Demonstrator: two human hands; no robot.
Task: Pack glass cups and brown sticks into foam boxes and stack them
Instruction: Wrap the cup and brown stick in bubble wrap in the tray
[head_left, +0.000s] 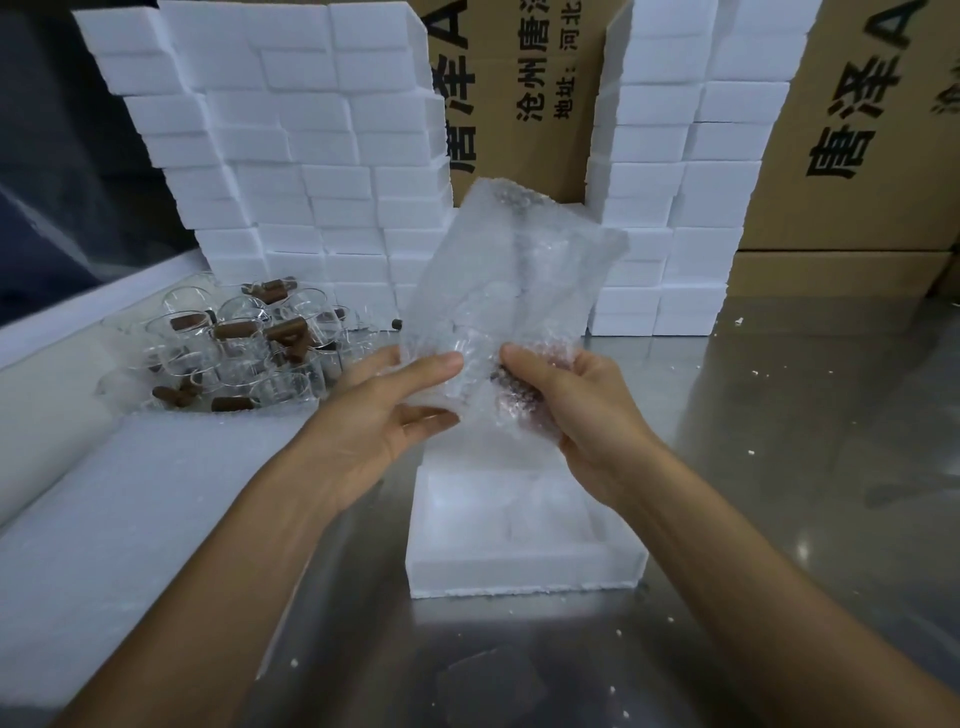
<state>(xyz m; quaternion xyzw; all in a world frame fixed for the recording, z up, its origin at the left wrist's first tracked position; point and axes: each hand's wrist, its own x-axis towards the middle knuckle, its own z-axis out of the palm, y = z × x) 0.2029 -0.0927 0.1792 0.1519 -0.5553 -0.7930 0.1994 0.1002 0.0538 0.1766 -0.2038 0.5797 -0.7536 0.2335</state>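
This looks like a packing station in a small warehouse or factory. A brushed stainless-steel worktable (779, 467) fills the foreground, scattered with white foam crumbs. At eleven o'clock a tall wall of stacked white foam boxes (291, 156) rises from the table, and a second white foam stack (670, 208) stands at one o'clock. Behind them, from twelve to two o'clock, large brown corrugated cardboard cartons (841, 156) printed with bold black Chinese characters lean upright. At nine o'clock a loose heap of clear glass cups and short brown sticks (234, 343) waits in bulk on a white foam sheet (104, 519).
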